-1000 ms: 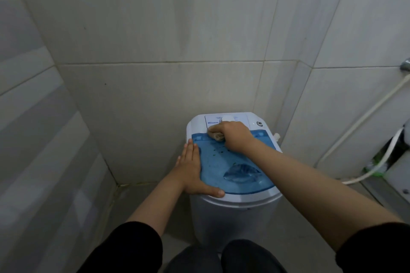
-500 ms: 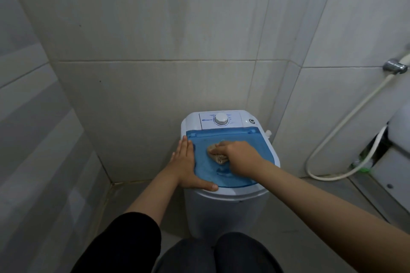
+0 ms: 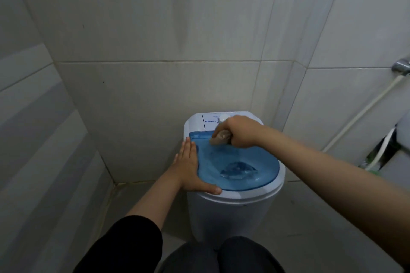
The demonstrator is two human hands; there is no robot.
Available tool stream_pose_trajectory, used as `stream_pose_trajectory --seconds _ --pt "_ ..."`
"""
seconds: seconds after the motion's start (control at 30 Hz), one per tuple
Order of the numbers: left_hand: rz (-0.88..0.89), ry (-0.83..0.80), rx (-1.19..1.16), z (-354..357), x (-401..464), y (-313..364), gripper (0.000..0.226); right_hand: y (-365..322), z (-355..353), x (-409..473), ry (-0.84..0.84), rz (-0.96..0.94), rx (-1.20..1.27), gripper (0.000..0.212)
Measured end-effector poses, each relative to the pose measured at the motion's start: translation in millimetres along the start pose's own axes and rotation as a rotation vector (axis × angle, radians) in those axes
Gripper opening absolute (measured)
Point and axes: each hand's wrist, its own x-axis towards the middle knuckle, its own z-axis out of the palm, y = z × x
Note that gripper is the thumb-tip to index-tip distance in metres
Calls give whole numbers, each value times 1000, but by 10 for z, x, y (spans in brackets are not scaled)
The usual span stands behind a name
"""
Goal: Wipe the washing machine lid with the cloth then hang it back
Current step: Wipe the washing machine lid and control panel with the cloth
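Cloth (image 3: 220, 138) sits bunched inside the closed right hand (image 3: 238, 132), pressed onto the blue lid (image 3: 235, 162) beneath; left hand (image 3: 188, 166) lies flat, fingers spread, beside the lid's edge

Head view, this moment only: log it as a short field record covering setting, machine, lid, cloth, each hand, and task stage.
setting: tiled corner, hose on the right wall
machine: white washing machine, control panel at rear
lid: blue lid, closed
cloth: brownish cloth, bunched at lid's rear edge
right hand: fingers closed on cloth
left hand: flat on lid's left rim
stage: wiping; cloth not yet hung
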Motion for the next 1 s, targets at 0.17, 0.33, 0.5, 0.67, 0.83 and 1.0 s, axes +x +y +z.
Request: stream_pose_trajectory --seconds 0.17,0.33,0.5,0.67,0.83,1.0 --pt "-3 10 -5 0 9 13 159 -74 140 551 182 -1 -27 45" --pt "8 17 -8 -3 -2 14 156 -126 454 846 144 14 -83 39" --pt "12 24 -11 4 4 -7 155 -73 660 786 143 -24 -126 52" --pt "10 40 -29 15 -4 -7 157 -66 690 376 124 -113 -54 61" --pt "-23 26 -7 -7 -32 12 156 -52 748 57 76 -193 -77 64" --pt "-25 2 17 -20 -39 26 158 -62 783 -224 58 -242 -91 54"
